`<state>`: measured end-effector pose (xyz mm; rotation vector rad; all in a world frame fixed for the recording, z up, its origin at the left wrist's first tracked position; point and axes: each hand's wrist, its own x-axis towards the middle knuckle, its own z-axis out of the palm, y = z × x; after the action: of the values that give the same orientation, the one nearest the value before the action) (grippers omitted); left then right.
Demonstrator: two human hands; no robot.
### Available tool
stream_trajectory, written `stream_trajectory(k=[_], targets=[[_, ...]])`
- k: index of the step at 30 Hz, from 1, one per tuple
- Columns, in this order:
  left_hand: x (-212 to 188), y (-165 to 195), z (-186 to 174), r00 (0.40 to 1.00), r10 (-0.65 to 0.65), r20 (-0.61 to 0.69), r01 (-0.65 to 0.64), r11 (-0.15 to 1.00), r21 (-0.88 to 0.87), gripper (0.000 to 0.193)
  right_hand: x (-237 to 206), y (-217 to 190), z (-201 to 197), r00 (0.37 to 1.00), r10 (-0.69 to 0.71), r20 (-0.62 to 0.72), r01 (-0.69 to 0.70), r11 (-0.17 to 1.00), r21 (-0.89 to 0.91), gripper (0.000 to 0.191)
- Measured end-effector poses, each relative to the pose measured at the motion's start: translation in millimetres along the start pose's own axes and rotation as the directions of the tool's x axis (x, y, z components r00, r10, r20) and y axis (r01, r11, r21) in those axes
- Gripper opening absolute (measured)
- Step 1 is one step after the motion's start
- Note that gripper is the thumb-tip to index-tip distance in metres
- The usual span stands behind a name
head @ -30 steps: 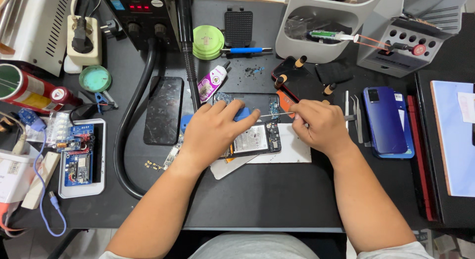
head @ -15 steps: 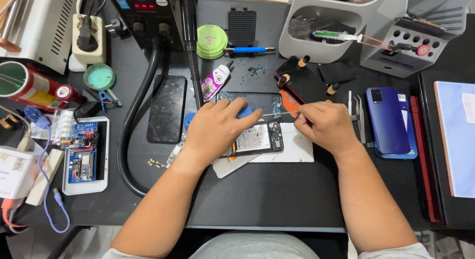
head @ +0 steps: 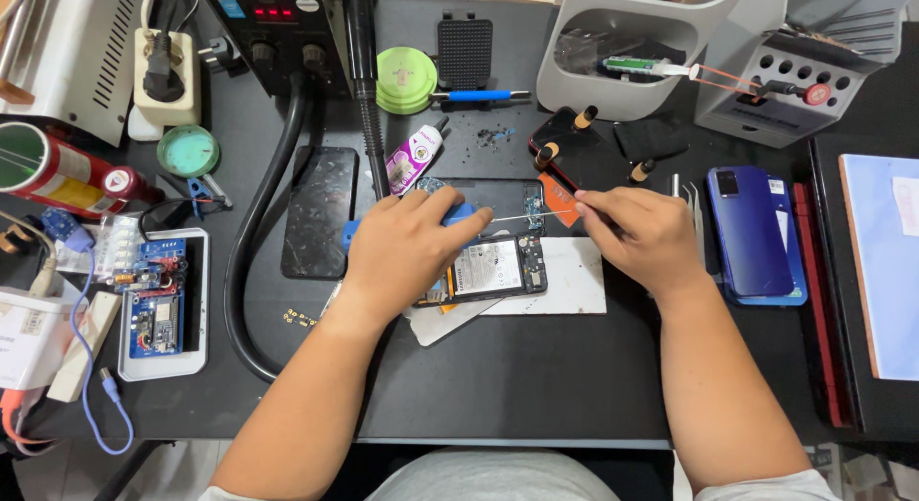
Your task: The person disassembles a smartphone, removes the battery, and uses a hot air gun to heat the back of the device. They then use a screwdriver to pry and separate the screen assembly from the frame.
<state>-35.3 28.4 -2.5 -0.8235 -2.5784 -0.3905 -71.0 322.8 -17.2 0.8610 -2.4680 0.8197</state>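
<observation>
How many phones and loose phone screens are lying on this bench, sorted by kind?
Opened phone under the left hand, worked on with the thin tool in the right hand: 1
Blue phones, stacked at right: 2
Loose dark screen panels: 2
Total: 5

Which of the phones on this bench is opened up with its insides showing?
The opened phone under the left hand, battery and circuit board exposed. The blue phone at right is closed, and the black phone at left lies intact, dark screen up.
</observation>
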Motion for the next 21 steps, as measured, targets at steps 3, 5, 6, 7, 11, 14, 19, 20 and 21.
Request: stream_trajectory(k=[3, 5, 6, 7, 11, 14, 19, 20, 21], targets=[[0.0, 0.0, -0.5, 1.0, -0.002, -0.004, 0.002, 1.0, -0.004, 0.053, -0.7, -0.1, 2.5, 1.0, -0.014, 0.0, 0.014, 1.0, -0.026, 0.006], [0.4, -1.0, -1.2, 1.0, -0.01, -0.009, 0.01, 1.0, -0.017, 0.055, -2.1, 2.3, 4.3, 1.0, -0.018, 0.021, 0.019, 0.996, -0.087, 0.013], [1.1, -1.6, -1.7, 1.0, -0.018, -0.009, 0.018, 0.999, -0.027, 0.056, -2.9, 3.8, 4.7, 0.999, -0.017, 0.031, 0.021, 0.993, -0.118, 0.02], [1.3, -2.1, -2.1, 1.0, -0.028, -0.008, 0.027, 0.999, -0.036, 0.058, -3.6, 5.4, 5.2, 1.0, -0.01, 0.022, 0.013, 0.991, -0.134, 0.024], [0.4, -0.2, -4.1, 0.982, -0.116, -0.146, 0.113, 0.993, -0.028, 0.056, -7.2, 8.8, 3.7, 0.999, 0.008, -0.042, -0.008, 1.0, -0.01, 0.021], [-2.0, 0.1, -7.0, 0.952, -0.176, -0.25, 0.175, 0.984, -0.025, 0.055, -8.3, 7.7, 4.8, 0.998, 0.005, -0.058, -0.003, 1.0, 0.026, 0.014], [-1.6, -0.8, -8.7, 0.909, -0.228, -0.348, 0.231, 0.972, -0.035, 0.051, -8.8, 3.2, 9.2, 0.976, -0.186, -0.118, 0.183, 0.983, -0.028, 0.022], [-1.5, -0.9, -9.0, 0.908, -0.232, -0.35, 0.231, 0.972, -0.046, 0.051, -9.3, 1.5, 9.3, 0.948, -0.265, -0.177, 0.267, 0.964, -0.01, 0.018], [-1.5, -0.8, -9.5, 0.906, -0.237, -0.351, 0.231, 0.971, -0.059, 0.051, -9.7, -0.3, 9.2, 0.911, -0.339, -0.236, 0.349, 0.937, 0.002, 0.016]])
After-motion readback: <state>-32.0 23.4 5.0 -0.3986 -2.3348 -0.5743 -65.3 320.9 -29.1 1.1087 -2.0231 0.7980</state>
